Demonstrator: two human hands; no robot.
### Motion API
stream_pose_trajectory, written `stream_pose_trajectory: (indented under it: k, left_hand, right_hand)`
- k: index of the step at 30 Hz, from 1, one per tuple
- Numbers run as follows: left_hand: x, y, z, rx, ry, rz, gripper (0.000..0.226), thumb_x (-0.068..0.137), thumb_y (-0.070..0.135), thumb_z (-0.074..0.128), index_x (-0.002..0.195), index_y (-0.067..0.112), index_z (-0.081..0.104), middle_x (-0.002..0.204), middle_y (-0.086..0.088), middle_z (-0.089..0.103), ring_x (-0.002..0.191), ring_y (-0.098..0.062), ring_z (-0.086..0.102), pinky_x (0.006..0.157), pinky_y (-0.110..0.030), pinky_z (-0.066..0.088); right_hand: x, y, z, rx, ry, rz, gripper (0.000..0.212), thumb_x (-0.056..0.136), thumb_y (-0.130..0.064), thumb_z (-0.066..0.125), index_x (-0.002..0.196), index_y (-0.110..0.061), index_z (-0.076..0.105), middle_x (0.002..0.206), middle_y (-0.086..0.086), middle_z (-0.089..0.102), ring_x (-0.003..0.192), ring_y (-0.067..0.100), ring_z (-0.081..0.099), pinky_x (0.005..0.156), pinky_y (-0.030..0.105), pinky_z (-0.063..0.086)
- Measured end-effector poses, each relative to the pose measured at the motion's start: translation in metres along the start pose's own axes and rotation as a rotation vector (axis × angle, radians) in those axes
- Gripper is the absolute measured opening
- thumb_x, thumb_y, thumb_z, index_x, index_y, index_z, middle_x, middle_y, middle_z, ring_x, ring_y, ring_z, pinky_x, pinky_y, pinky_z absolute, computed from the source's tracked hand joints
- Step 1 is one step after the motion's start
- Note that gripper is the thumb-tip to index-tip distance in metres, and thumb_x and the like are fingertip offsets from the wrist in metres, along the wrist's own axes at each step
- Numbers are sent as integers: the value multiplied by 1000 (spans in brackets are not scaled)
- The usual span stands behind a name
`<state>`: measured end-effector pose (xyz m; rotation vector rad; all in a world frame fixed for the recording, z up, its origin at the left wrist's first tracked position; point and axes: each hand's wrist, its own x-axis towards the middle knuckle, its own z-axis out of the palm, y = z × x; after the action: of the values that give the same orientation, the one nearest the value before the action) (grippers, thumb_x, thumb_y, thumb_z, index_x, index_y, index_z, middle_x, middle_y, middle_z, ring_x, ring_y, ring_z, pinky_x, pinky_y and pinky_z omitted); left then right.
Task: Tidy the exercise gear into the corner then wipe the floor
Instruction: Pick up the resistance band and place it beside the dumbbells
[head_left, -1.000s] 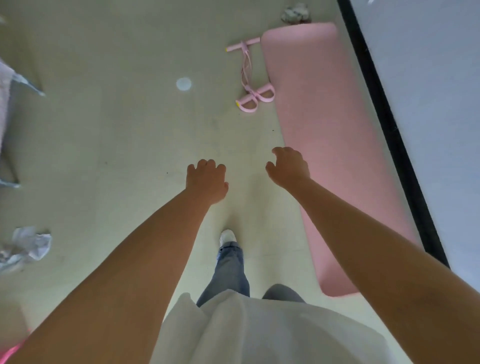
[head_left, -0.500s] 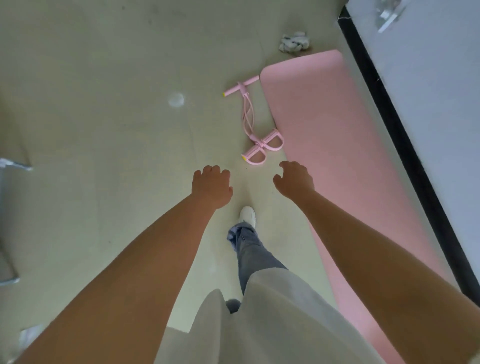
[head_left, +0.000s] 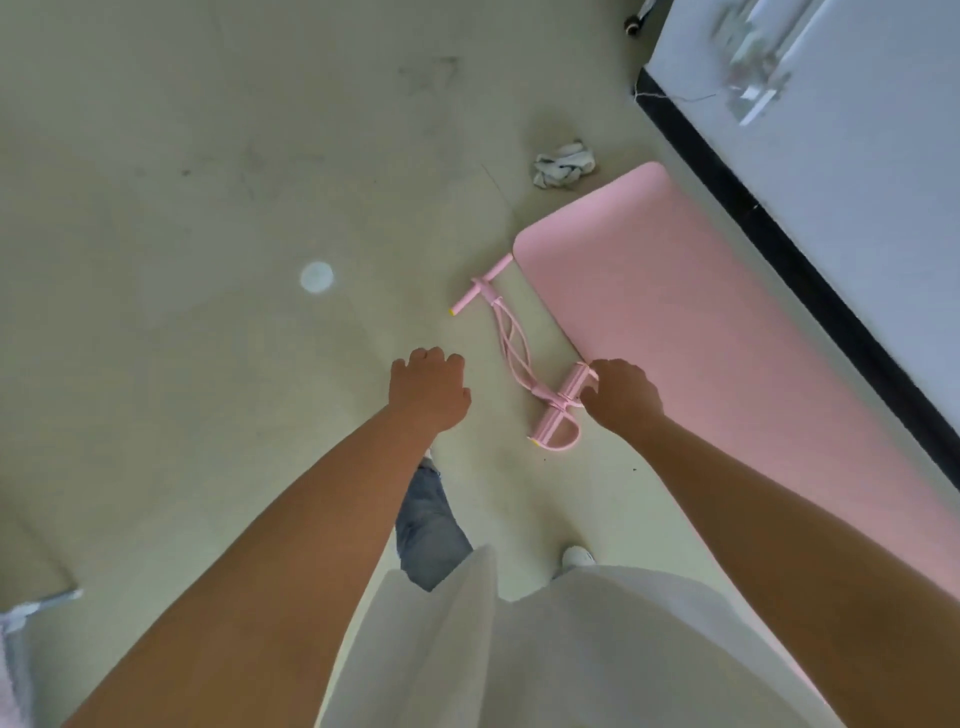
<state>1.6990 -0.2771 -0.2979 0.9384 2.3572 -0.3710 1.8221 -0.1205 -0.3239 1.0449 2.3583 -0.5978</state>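
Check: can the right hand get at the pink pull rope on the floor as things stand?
Probably yes. The right hand hangs right beside the foot-loop end of the pull rope, which lies bare on the floor along the mat edge. Nothing lies on it. Contact can't be judged from here.

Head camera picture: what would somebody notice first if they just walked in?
Probably the big pink mat along the wall on the right. Next, the pink pull rope on the floor beside it, with the right hand just over its foot loops. A crumpled rag lies past the mat's far end.
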Motion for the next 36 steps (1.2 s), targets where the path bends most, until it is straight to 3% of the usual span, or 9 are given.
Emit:
stream_pose_trajectory:
  k: [8,17,23,26,33,36]
  left_hand:
    - [132,-68,-72,229,7,183,38,96,23,39,130,7,46,134,-12,48,129,-28,41,106,-38,30]
    - [246,-39,-100,483,-86,423,36,97,25,40,129,9,46,133,-11,49,124,-27,46,103,-38,34]
    - [330,-1,-114,528,-84,535,40,97,23,40,134,7,42,135,-14,48,126,-31,44,101,-38,37]
    - [375,12,-103,563,-102,607,38,97,19,39,132,5,44,132,-14,51,124,-31,46,96,-38,40]
    - [508,41,1,604,-150,682,37,97,14,43,133,9,44,133,-11,52,121,-29,49,99,-38,41]
    - [557,43,61,644,-197,691,37,96,11,44,133,5,44,129,-14,52,120,-29,49,96,-40,43]
  right_hand:
    - [73,-78,-14,251,3,303,40,92,-16,44,131,-10,49,133,12,51,125,30,46,96,36,44]
    - [136,-60,-6,375,-133,526,39,93,-16,41,131,-11,48,125,11,58,117,28,54,93,35,45]
    - [201,-47,-7,465,-179,645,34,92,-12,40,124,-9,52,118,11,61,110,27,58,87,33,46]
    - [245,-54,5,495,-209,649,35,93,-13,40,126,-11,52,117,10,62,108,27,59,89,34,48]
    - [359,-42,86,547,-224,673,35,93,-13,41,127,-12,52,122,10,60,114,27,56,70,23,38]
    - [403,-32,149,571,-285,702,35,91,-9,45,126,-10,50,121,12,59,117,29,53,90,34,44]
